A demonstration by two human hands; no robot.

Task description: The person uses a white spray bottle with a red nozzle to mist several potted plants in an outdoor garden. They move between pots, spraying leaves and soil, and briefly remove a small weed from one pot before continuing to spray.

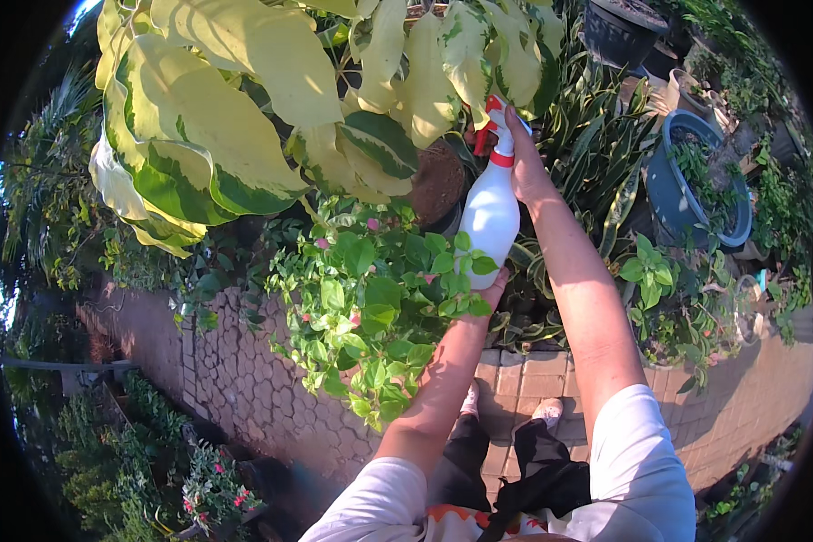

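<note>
A white plastic spray bottle [489,215] with a red collar and red trigger tilts away from me among the plants. My right hand [525,162] grips its neck and spray head from the right; the fingers behind it are partly hidden. Under the bottle's base is my left hand [496,290], mostly covered by leaves and holding the bottom. The nozzle end is close to the hanging yellow-green variegated leaves [440,74]. Below and left of the bottle, a bougainvillea-like shrub [366,298] with small pink blooms overlaps my left wrist.
Behind the bottle stands a pot of brown soil [439,179]. Snake plants [582,149] crowd the right of my forearm. Farther right are a blue-grey plastic tub [674,183] and a black pot [620,34]. Brick paving [522,379] lies under my feet; a stone-paved path [264,366] runs left.
</note>
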